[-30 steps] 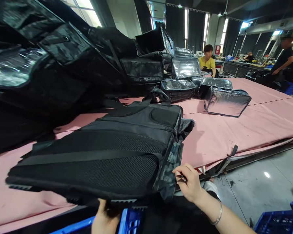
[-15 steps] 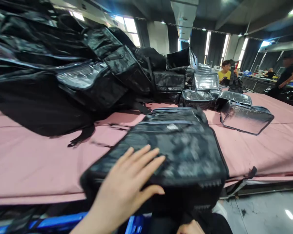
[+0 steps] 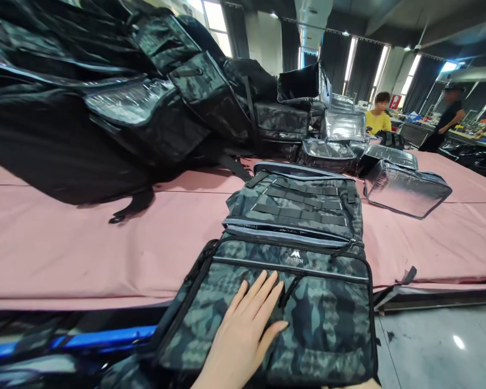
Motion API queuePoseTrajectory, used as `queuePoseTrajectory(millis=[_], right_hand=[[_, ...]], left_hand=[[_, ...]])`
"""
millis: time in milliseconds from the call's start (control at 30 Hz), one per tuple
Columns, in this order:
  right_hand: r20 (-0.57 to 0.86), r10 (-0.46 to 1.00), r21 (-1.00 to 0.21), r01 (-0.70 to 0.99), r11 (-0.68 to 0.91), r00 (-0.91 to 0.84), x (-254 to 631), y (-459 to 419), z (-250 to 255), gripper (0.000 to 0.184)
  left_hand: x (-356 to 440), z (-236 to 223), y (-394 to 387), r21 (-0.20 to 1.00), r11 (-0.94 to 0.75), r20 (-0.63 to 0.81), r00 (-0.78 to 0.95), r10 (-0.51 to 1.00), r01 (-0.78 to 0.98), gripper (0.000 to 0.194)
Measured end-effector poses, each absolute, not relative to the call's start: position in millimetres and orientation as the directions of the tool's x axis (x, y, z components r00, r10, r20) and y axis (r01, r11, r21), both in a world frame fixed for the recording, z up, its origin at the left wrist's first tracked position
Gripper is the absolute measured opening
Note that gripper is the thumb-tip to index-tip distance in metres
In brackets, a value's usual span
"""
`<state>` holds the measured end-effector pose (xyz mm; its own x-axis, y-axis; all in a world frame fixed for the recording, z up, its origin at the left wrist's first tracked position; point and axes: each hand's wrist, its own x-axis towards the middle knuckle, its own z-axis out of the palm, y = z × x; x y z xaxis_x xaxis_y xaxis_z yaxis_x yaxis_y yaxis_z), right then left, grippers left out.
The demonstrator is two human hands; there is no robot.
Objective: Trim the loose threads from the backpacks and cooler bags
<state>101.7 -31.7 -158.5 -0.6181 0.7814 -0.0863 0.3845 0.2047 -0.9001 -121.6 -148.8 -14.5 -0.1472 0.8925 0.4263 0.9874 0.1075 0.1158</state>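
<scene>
A camouflage backpack (image 3: 328, 319) with a pale logo on its front lies in front of me, its lower part reaching past the table edge. Its upper section (image 3: 299, 200) bears rows of black webbing, and a zipped opening gapes across the middle. My left hand (image 3: 247, 324) rests flat on the front panel, fingers stretched out below the logo. Only a sliver of my right hand (image 3: 366, 384) shows at the backpack's bottom right corner; its fingers are hidden.
A pink-covered table (image 3: 178, 248) carries a tall heap of black bags (image 3: 76, 140) at left. Silver-lined cooler boxes (image 3: 409, 189) sit toward the right back. A blue bar (image 3: 105, 339) runs below the table edge. Farther off are a person in yellow (image 3: 377, 120) and another in black (image 3: 449, 116).
The backpack has slid toward me over the table edge, and its webbed upper section and opening now show plainly. My left hand stays flat on it. My right hand has shifted right.
</scene>
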Motion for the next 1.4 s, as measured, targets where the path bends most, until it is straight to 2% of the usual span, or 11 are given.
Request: queuePoseTrajectory(millis=[233,333,400,567,733,833,900,1033,1167,1300,1400], right_hand=[[-0.116,0.771,-0.808,0.511,0.293,-0.626,189,11,-121,0.003],[-0.157,0.719,-0.701,0.589,0.402,-0.677,213,34,-105,0.016],[-0.124,0.732,-0.695,0.585,0.418,-0.670,216,48,-94,0.023],[0.120,0.880,-0.848,0.414,0.331,-0.459,175,61,-58,0.034],[0.306,0.882,-0.905,0.179,0.386,-0.359,109,61,-26,0.037],[0.367,0.876,-0.892,0.149,0.427,-0.315,86,60,-22,0.034],[0.389,0.874,-0.885,0.146,0.442,-0.289,82,57,-25,0.030],[0.413,0.868,-0.875,0.145,0.463,-0.275,86,49,-31,0.026],[0.417,0.863,-0.869,0.153,0.470,-0.284,93,45,-38,0.024],[0.416,0.858,-0.868,0.149,0.473,-0.301,100,46,-50,0.024],[0.407,0.861,-0.873,0.147,0.465,-0.306,104,48,-58,0.026]], left_hand=[[-114,-20,-149,0.124,0.079,0.551,-0.135,0.824,0.989,0.053],[-110,-20,-150,0.199,0.065,0.601,-0.174,0.780,0.978,0.046],[-105,-19,-147,0.262,0.075,0.614,-0.226,0.757,0.962,0.038],[-85,-21,-135,0.325,0.126,0.611,-0.310,0.728,0.937,0.007],[-71,-14,-132,0.324,0.053,0.539,-0.230,0.810,0.945,0.014],[-81,7,-129,0.414,-0.058,0.447,-0.147,0.882,0.909,0.018],[-90,26,-118,0.445,-0.109,0.460,-0.122,0.880,0.889,0.021],[-92,57,-70,0.281,-0.097,0.571,-0.085,0.816,0.955,0.023],[-69,58,-19,0.033,0.017,0.450,-0.030,0.893,0.999,0.023],[-53,51,-5,-0.025,-0.053,0.338,0.059,0.939,0.998,0.007],[-67,54,-10,-0.067,-0.053,0.347,0.073,0.935,0.996,0.010]])
